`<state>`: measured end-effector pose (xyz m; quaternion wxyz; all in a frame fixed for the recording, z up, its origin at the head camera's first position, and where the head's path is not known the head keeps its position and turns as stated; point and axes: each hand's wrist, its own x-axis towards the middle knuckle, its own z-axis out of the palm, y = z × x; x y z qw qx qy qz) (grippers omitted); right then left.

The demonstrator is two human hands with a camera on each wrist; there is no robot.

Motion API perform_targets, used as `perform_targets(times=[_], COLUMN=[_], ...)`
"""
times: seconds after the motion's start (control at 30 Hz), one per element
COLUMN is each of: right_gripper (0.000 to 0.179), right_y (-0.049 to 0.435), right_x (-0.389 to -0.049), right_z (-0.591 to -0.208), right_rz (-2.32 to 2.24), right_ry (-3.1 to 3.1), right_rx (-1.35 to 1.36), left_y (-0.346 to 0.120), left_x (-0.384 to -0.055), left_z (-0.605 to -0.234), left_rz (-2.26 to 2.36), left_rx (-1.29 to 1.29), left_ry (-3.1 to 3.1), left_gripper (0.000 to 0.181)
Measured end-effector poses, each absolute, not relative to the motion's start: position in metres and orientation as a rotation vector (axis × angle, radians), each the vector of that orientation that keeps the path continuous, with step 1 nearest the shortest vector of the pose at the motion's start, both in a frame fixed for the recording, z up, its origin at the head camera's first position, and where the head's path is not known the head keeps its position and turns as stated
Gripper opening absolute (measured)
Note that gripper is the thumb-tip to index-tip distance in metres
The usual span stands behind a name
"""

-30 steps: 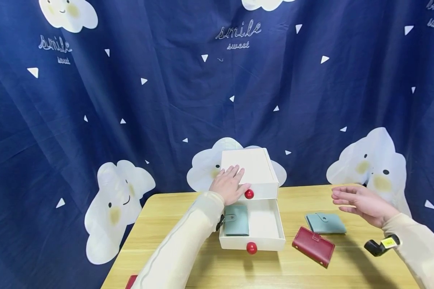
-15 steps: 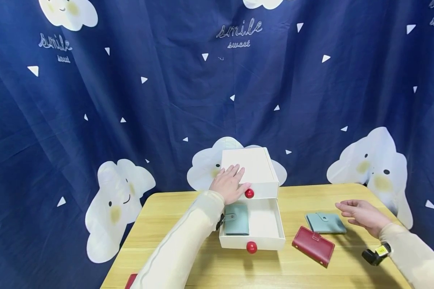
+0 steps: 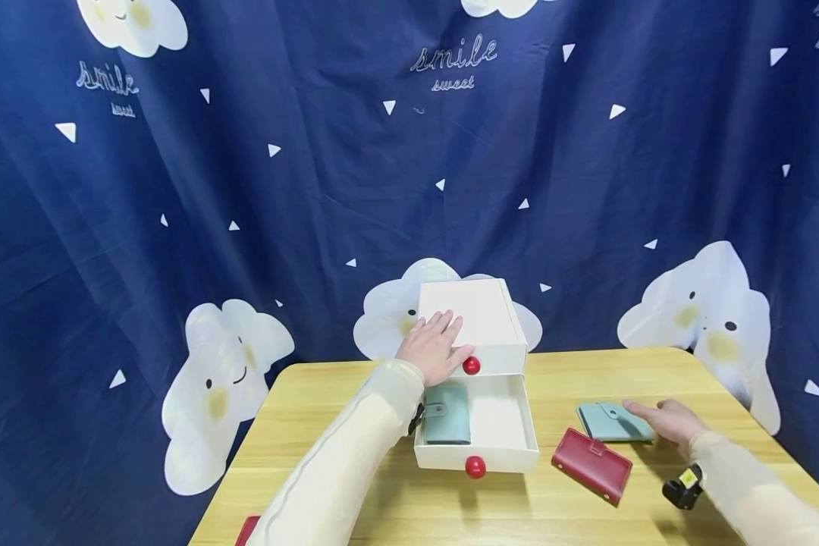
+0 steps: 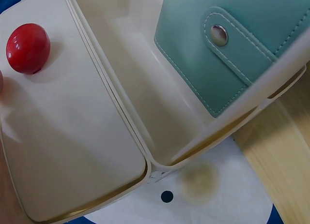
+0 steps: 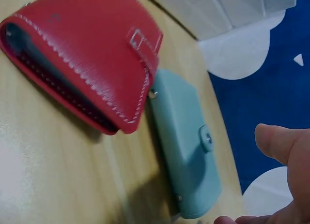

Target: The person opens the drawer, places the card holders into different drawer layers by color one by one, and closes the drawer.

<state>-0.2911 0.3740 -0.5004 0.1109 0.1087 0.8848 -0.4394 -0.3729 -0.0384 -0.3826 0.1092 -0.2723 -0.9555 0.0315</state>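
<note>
My left hand (image 3: 431, 353) rests on the top front of a small white drawer box (image 3: 478, 307), fingers spread flat and thumb near the upper red knob (image 3: 471, 365). Below, the lower drawer (image 3: 508, 425) is pulled out. A teal snap wallet (image 3: 448, 425) lies in its left side; the left wrist view shows its strap and metal snap (image 4: 219, 35). At the right, my right hand (image 3: 672, 425) is at the right end of another teal wallet (image 3: 607, 422) on the table. In the right wrist view, the thumb (image 5: 276, 142) is extended, with a gap between it and that wallet.
A dark red wallet (image 3: 592, 465) lies just in front of the teal one on the wooden table (image 3: 327, 417). Part of another red item (image 3: 247, 529) shows at the lower left beside my sleeve. A blue cloud-patterned curtain (image 3: 314, 189) hangs behind the table.
My right hand has come down and slightly left to the teal wallet on the table. My left hand, the box and the drawer have stayed in place.
</note>
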Motion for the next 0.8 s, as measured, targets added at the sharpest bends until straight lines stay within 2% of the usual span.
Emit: perform_targets(times=[0.8], right_gripper=[0.101], right_y=[0.364], right_x=[-0.297], right_z=[-0.524], right_rz=[-1.136], right_ry=[2.701], right_rx=[0.338], left_y=[-0.038], left_x=[-0.372], left_z=[-0.384], left_rz=[0.082], left_rx=[-0.803], left_ry=[-2.791], left_gripper=[0.07])
